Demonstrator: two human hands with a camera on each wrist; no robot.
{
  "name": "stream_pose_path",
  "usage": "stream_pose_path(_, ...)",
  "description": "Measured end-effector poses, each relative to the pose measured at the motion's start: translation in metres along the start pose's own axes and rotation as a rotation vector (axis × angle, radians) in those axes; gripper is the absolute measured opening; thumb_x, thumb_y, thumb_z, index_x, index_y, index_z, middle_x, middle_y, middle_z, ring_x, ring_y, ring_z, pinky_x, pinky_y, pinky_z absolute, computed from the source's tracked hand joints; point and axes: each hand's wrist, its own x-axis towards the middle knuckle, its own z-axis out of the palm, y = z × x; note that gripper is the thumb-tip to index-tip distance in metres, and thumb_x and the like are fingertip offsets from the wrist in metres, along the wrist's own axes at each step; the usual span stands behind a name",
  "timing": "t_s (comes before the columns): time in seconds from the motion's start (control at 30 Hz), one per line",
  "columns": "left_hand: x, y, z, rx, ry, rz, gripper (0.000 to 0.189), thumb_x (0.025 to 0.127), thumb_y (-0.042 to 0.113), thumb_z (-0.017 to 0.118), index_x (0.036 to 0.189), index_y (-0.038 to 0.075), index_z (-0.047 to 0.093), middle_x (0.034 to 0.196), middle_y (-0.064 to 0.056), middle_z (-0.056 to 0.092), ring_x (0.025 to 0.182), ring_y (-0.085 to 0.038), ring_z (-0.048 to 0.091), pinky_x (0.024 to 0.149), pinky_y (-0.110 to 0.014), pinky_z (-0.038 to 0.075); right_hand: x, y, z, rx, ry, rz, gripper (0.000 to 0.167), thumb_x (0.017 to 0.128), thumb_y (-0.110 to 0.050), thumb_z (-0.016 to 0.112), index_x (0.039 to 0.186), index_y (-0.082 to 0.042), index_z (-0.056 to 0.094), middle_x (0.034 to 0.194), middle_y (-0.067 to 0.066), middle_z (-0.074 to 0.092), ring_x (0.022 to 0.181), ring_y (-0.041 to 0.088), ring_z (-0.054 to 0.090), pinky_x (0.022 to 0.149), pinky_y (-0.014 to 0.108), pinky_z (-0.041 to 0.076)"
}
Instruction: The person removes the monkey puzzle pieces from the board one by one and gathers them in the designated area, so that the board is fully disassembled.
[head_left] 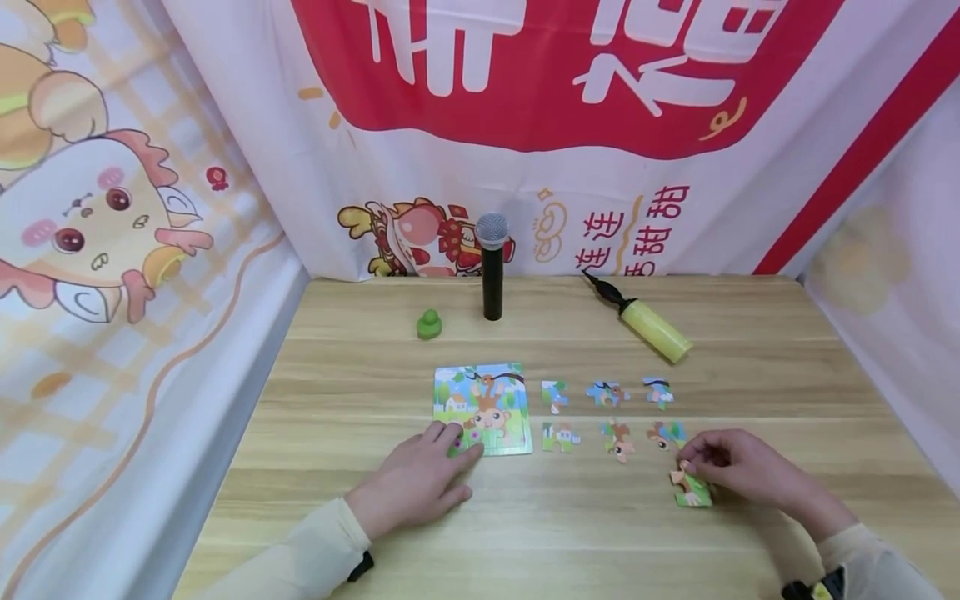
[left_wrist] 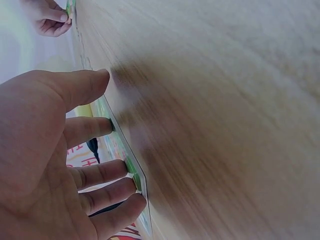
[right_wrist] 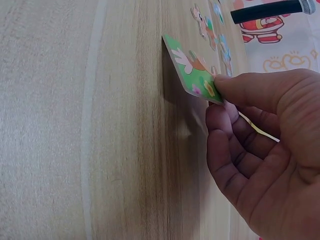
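A square monkey picture puzzle board point(head_left: 465, 385) lies flat on the wooden table. My left hand point(head_left: 416, 475) rests at its lower left, fingertips touching its near edge and thumb off to the side; in the left wrist view the left hand point(left_wrist: 55, 145) has its fingers spread and fairly straight. On the right, my right hand point(head_left: 738, 467) pinches a green puzzle piece point(head_left: 693, 493) between thumb and fingers. In the right wrist view this puzzle piece point(right_wrist: 192, 72) is tilted, one edge raised off the table. Several loose puzzle pieces point(head_left: 559, 437) lie in two rows between the hands.
Behind the board stands an upright microphone point(head_left: 492, 275), with a small green toy point(head_left: 430, 325) to its left. A yellow hand pump point(head_left: 654, 330) lies at the back right. Printed cloth point(head_left: 420, 167) hangs along the table's back edge.
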Motion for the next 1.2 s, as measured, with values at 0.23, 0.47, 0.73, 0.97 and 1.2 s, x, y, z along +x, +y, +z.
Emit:
stream_pose_path(0.23, -0.001, 0.0, 0.001, 0.009, 0.003, 0.001, 0.062, 0.099, 0.053, 0.058, 0.151, 0.019, 0.051, 0.14, -0.015, 0.048, 0.12, -0.027, 0.048, 0.093, -0.04, 0.052, -0.001, 0.002, 0.0, -0.002, 0.028, -0.025, 0.012, 0.095, -0.022, 0.073, 0.102, -0.013, 0.072, 0.09, -0.002, 0.066, 0.082, 0.011, 0.059, 0.07, 0.026, 0.051)
stream_pose_path(0.47, -0.005, -0.001, -0.001, -0.019, 0.004, 0.017, 0.062, 0.099, 0.051, 0.059, 0.15, 0.017, 0.052, 0.142, -0.016, 0.048, 0.125, -0.029, 0.048, 0.097, -0.042, 0.05, 0.011, -0.013, -0.003, -0.025, 0.057, -0.022, 0.012, 0.099, -0.027, 0.068, 0.102, -0.016, 0.073, 0.095, -0.003, 0.067, 0.085, 0.014, 0.059, 0.071, 0.028, 0.05)
stream_pose_path(0.73, -0.007, -0.009, -0.005, -0.055, 0.042, 0.023, 0.058, 0.1, 0.047, 0.06, 0.135, 0.001, 0.063, 0.144, -0.013, 0.053, 0.129, -0.026, 0.05, 0.099, -0.04, 0.05, 0.06, -0.059, 0.016, -0.027, 0.009, -0.088, 0.019, 0.101, -0.034, 0.066, 0.11, -0.019, 0.074, 0.092, -0.001, 0.066, 0.08, 0.019, 0.059, 0.066, 0.031, 0.05)
stream_pose_path(0.97, -0.009, -0.011, -0.004, -0.073, 0.072, 0.041, 0.056, 0.099, 0.046, 0.062, 0.132, 0.0, 0.066, 0.133, -0.011, 0.057, 0.118, -0.023, 0.054, 0.086, -0.034, 0.056, 0.116, -0.125, 0.059, -0.081, -0.015, -0.262, 0.018, 0.099, -0.023, 0.069, 0.113, -0.014, 0.075, 0.092, -0.008, 0.068, 0.077, 0.011, 0.06, 0.066, 0.029, 0.053)
stream_pose_path(1.2, -0.01, -0.012, -0.004, -0.074, 0.084, 0.048, 0.053, 0.099, 0.045, 0.063, 0.129, 0.002, 0.068, 0.126, -0.007, 0.058, 0.113, -0.019, 0.054, 0.082, -0.032, 0.056, 0.15, -0.169, 0.106, -0.283, -0.03, -0.438, 0.019, 0.097, -0.018, 0.069, 0.112, -0.009, 0.077, 0.097, -0.004, 0.07, 0.077, 0.006, 0.058, 0.069, 0.027, 0.052)
